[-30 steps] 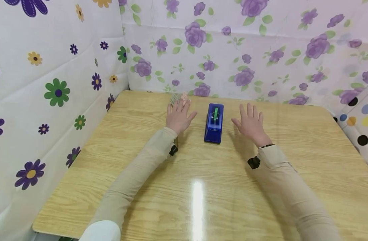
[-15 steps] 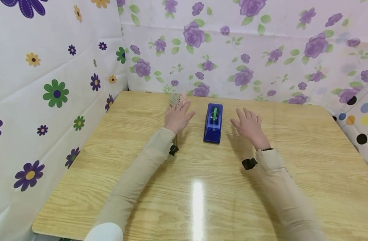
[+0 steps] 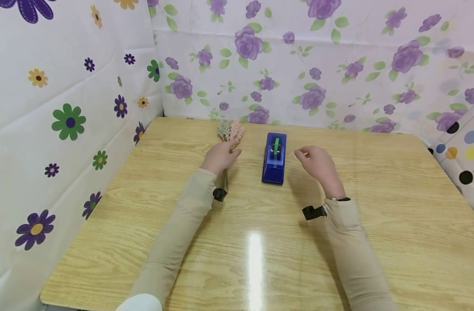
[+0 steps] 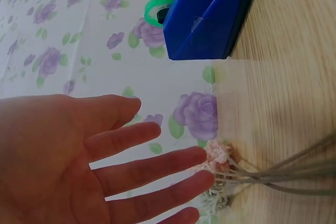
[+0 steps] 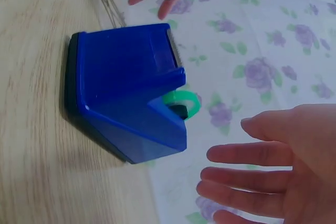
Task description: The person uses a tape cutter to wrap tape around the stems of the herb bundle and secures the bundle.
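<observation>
A blue tape dispenser [image 3: 273, 166] with a green tape roll [image 3: 276, 147] stands upright between the two hands. My left hand [image 3: 220, 155] hovers to its left over a small bunch of artificial flowers [image 3: 235, 128], hiding part of the stems [image 4: 294, 174]. In the left wrist view its fingers [image 4: 157, 171] are nearly straight and spread, with nothing in them. My right hand [image 3: 317, 165] is in the air just right of the dispenser, apart from it. Its fingers [image 5: 247, 179] extend loosely in the right wrist view and hold nothing.
Both hands are above a light wooden table [image 3: 143, 181]. Behind it hangs a white cloth with purple roses [image 3: 248, 43], and a flowered cloth [image 3: 70, 123] covers the left side. A dotted cloth [image 3: 470, 142] is at the right edge.
Both hands have drawn back slightly toward the person, and their fingers have bent downward from a flat spread. More of the flowers and stems shows now. The dispenser has stayed in place.
</observation>
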Action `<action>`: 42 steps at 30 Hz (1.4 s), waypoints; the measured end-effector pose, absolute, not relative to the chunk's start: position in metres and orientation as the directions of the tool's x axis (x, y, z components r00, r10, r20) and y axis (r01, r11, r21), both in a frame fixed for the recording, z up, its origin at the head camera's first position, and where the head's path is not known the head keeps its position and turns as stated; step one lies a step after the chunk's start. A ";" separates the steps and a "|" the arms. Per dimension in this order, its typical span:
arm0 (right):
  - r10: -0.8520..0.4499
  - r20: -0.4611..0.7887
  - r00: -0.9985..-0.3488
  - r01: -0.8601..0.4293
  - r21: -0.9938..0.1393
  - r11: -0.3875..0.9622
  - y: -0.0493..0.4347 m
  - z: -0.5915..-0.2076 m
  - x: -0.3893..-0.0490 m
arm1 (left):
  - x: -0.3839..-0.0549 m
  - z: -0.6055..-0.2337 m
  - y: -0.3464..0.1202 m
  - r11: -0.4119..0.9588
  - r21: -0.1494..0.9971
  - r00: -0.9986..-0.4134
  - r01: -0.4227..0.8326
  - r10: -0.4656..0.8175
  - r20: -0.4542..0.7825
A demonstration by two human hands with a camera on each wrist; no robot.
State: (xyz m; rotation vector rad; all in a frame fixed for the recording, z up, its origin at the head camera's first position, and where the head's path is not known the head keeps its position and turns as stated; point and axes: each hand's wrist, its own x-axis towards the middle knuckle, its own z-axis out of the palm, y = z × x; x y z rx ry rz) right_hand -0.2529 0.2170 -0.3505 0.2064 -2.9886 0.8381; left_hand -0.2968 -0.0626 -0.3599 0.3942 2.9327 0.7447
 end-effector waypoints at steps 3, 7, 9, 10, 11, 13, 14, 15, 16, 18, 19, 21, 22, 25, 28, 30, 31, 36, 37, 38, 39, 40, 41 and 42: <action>-0.110 0.100 -0.989 -0.146 -0.531 0.835 0.214 -0.349 -0.251 | -0.296 -0.362 -0.067 0.826 0.511 -0.958 0.238 0.286 -0.016; -0.114 0.153 -0.982 -0.181 -0.555 0.812 0.209 -0.351 -0.251 | -0.298 -0.363 -0.071 0.813 0.530 -0.955 0.242 0.296 -0.018; -0.115 0.173 -0.978 -0.194 -0.565 0.802 0.206 -0.352 -0.252 | -0.299 -0.363 -0.071 0.810 0.535 -0.952 0.242 0.303 -0.029; -0.117 0.177 -0.977 -0.198 -0.568 0.799 0.206 -0.353 -0.253 | -0.300 -0.362 -0.070 0.807 0.537 -0.950 0.244 0.311 -0.037; -0.118 0.177 -0.977 -0.199 -0.571 0.796 0.205 -0.354 -0.254 | -0.300 -0.362 -0.069 0.805 0.538 -0.946 0.249 0.322 -0.045; -0.120 0.159 -0.980 -0.191 -0.578 0.794 0.204 -0.357 -0.257 | -0.301 -0.361 -0.065 0.799 0.542 -0.936 0.262 0.346 -0.058; -0.123 0.147 -0.982 -0.186 -0.581 0.792 0.203 -0.359 -0.259 | -0.301 -0.360 -0.063 0.794 0.545 -0.931 0.270 0.360 -0.063; -0.128 0.130 -0.983 -0.180 -0.589 0.787 0.202 -0.361 -0.261 | -0.300 -0.359 -0.060 0.790 0.547 -0.926 0.278 0.372 -0.067; -0.135 0.118 -0.984 -0.179 -0.596 0.783 0.201 -0.362 -0.263 | -0.299 -0.358 -0.058 0.786 0.549 -0.921 0.285 0.383 -0.071; -0.145 0.102 -0.984 -0.177 -0.609 0.773 0.199 -0.366 -0.266 | -0.297 -0.357 -0.053 0.773 0.562 -0.913 0.294 0.401 -0.075; -0.151 0.099 -0.984 -0.180 -0.618 0.765 0.197 -0.367 -0.267 | -0.295 -0.357 -0.050 0.766 0.571 -0.909 0.297 0.410 -0.077; -0.154 0.092 -0.984 -0.178 -0.629 0.757 0.193 -0.370 -0.268 | -0.292 -0.360 -0.044 0.747 0.588 -0.899 0.311 0.431 -0.072; -0.158 0.089 -0.983 -0.178 -0.632 0.754 0.191 -0.371 -0.268 | -0.291 -0.361 -0.042 0.735 0.597 -0.893 0.322 0.445 -0.067; -0.161 0.082 -0.984 -0.176 -0.639 0.748 0.185 -0.375 -0.267 | -0.287 -0.369 -0.034 0.697 0.621 -0.870 0.360 0.491 -0.047; -0.145 0.077 -0.986 -0.160 -0.650 0.743 0.180 -0.376 -0.266 | -0.283 -0.375 -0.026 0.660 0.641 -0.847 0.391 0.531 -0.029; -0.126 0.065 -0.990 -0.137 -0.661 0.738 0.178 -0.376 -0.264 | -0.282 -0.379 -0.021 0.645 0.649 -0.841 0.403 0.541 -0.016; -0.117 0.055 -0.992 -0.124 -0.668 0.734 0.177 -0.376 -0.264 | -0.281 -0.380 -0.019 0.641 0.650 -0.840 0.410 0.543 -0.006; -0.072 0.009 -0.997 -0.057 -0.711 0.701 0.174 -0.376 -0.263 | -0.281 -0.385 -0.009 0.638 0.635 -0.846 0.435 0.531 0.045; -0.061 0.000 -0.998 -0.042 -0.728 0.684 0.174 -0.376 -0.263 | -0.281 -0.385 -0.007 0.639 0.633 -0.848 0.437 0.527 0.054; -0.050 -0.011 -0.999 -0.025 -0.747 0.665 0.173 -0.376 -0.263 | -0.281 -0.386 -0.006 0.641 0.629 -0.851 0.440 0.522 0.063; -0.038 -0.023 -0.999 -0.006 -0.771 0.637 0.172 -0.376 -0.264 | -0.281 -0.387 -0.005 0.644 0.624 -0.853 0.443 0.516 0.074; -0.024 -0.035 -0.999 0.014 -0.798 0.602 0.171 -0.376 -0.264 | -0.281 -0.388 -0.004 0.647 0.619 -0.857 0.445 0.508 0.084; -0.008 -0.051 -0.999 0.038 -0.828 0.560 0.171 -0.375 -0.264 | -0.281 -0.388 -0.003 0.652 0.612 -0.860 0.448 0.502 0.095; 0.009 -0.063 -0.998 0.059 -0.854 0.516 0.170 -0.374 -0.264 | -0.282 -0.389 -0.002 0.656 0.606 -0.862 0.451 0.496 0.105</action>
